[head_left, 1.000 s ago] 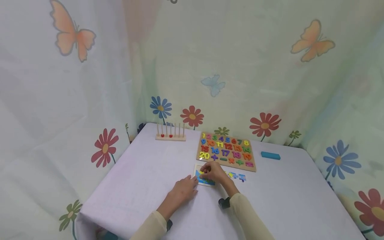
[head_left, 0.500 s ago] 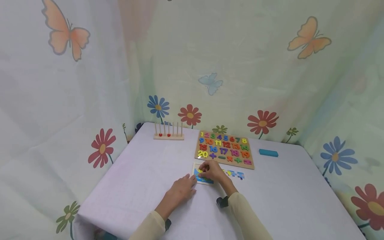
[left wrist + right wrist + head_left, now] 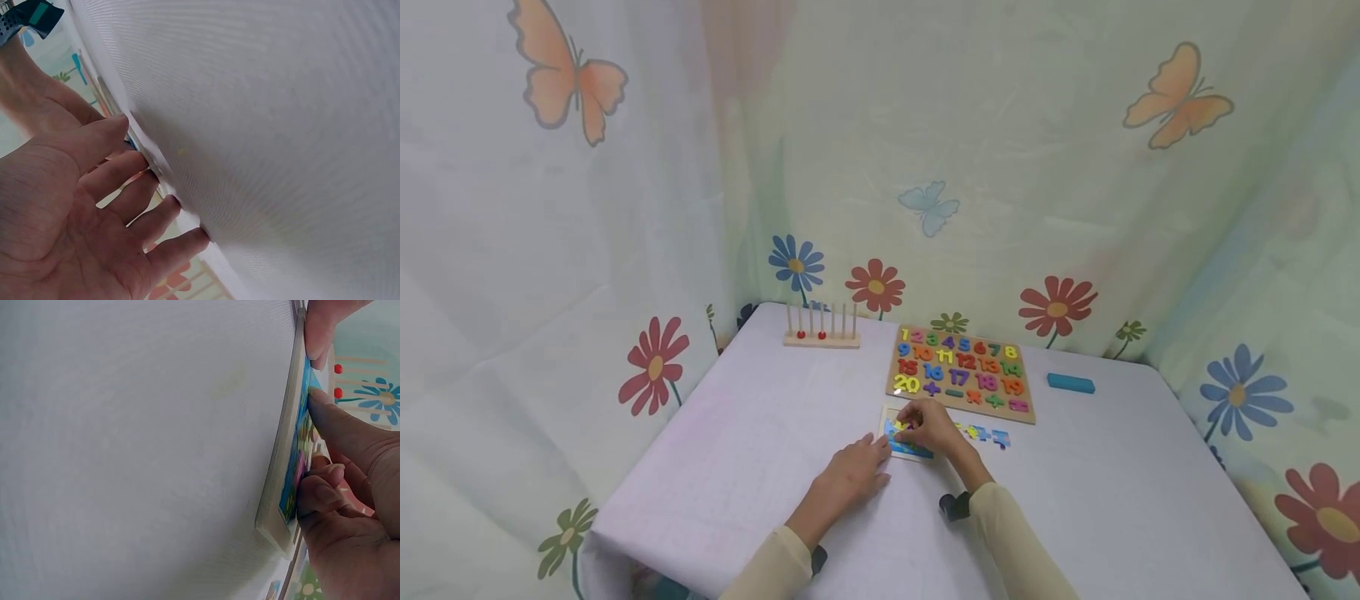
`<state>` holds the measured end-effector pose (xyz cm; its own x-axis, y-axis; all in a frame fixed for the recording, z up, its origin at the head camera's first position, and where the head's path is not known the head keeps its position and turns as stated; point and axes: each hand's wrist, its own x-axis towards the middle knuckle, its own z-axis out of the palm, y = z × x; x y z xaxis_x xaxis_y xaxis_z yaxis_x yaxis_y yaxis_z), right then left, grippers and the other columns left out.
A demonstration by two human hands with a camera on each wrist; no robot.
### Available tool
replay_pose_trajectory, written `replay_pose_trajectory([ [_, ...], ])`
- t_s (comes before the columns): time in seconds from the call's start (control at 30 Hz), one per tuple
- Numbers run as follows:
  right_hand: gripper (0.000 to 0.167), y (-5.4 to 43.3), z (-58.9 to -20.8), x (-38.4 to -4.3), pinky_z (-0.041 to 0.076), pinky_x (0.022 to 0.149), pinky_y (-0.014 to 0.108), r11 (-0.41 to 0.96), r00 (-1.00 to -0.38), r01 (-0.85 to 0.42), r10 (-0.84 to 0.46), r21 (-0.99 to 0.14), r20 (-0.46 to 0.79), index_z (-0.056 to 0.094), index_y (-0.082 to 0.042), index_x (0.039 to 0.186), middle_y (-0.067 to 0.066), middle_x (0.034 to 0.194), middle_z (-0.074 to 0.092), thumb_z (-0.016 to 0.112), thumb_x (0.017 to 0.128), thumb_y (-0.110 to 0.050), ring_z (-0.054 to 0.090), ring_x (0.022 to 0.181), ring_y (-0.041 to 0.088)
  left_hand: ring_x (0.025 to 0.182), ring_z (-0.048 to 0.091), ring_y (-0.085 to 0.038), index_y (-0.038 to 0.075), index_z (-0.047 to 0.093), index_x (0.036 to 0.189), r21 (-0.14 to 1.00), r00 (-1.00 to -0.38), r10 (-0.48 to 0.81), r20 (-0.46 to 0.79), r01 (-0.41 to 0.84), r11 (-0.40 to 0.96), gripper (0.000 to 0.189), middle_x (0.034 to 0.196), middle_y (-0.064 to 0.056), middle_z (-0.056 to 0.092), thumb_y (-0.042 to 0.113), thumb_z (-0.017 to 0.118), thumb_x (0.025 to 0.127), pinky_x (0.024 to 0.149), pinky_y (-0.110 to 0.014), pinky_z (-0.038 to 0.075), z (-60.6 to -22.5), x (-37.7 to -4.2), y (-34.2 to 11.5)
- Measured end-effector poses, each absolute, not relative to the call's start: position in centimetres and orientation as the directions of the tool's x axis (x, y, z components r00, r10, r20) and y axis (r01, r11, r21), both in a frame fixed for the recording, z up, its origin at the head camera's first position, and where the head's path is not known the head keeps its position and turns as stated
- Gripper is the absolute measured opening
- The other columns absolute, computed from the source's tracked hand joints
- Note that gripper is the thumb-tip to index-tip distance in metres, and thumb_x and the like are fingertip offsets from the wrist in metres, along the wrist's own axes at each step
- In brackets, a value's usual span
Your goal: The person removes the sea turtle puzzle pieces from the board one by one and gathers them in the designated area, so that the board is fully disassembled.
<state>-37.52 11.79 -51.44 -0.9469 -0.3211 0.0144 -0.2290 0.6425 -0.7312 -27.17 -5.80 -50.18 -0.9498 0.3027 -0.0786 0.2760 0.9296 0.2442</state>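
A small wooden jigsaw tray (image 3: pixel 891 412) with a blue and yellow picture lies flat between my hands in the head view. My left hand (image 3: pixel 852 475) rests at its left edge, fingers extended and touching its border; in the left wrist view the left hand (image 3: pixel 106 212) shows spread fingers with nothing held. Over the tray, my right hand (image 3: pixel 934 427) has curled fingers and thumb on a puzzle piece in the picture. The right wrist view shows the thumb (image 3: pixel 340 422) touching the puzzle surface (image 3: pixel 290 487); the fingers partly hide the piece.
Several loose puzzle pieces (image 3: pixel 983 434) lie right of the tray. Behind stands a wooden number board (image 3: pixel 962 372). A peg rack (image 3: pixel 822 341) with red beads is at back left, a teal block (image 3: pixel 1071 383) at back right. Printed curtains surround the white-covered table (image 3: pixel 745 433).
Both hands stay at the tray. The right fingers shift slightly over the picture, showing a little more of it. The head view has moved slightly.
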Motion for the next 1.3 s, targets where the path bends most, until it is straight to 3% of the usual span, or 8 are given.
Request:
replay_pose_trajectory([
  [0.63,0.024,11.37,-51.93,-37.26,0.054,0.075,0.022,0.619,-0.945,-0.256,-0.322,-0.742,0.057,0.072,-0.007,0.103,0.002,0.088,0.065,0.09,0.087,-0.003,0.057,0.082,0.017,0.15,0.051,-0.031,0.011,0.063,0.152,0.247,-0.951,0.299,-0.073,0.274,0.93,0.056,0.162,-0.006,0.056,0.033,0.077,0.102,0.116,-0.049,0.051,-50.04,-26.87,-5.84],
  [1.3,0.009,11.91,-51.95,-37.22,0.058,0.08,0.027,0.582,-0.937,-0.293,-0.334,-0.759,0.105,0.074,-0.005,0.099,0.001,0.089,0.069,0.079,0.096,0.001,0.062,0.082,0.015,0.153,0.049,-0.029,0.011,0.062,0.153,0.253,-0.947,0.312,-0.076,0.285,0.925,0.055,0.163,-0.005,0.055,0.033,0.075,0.104,0.118,-0.048,0.049,-50.34,-27.14,-5.78],
])
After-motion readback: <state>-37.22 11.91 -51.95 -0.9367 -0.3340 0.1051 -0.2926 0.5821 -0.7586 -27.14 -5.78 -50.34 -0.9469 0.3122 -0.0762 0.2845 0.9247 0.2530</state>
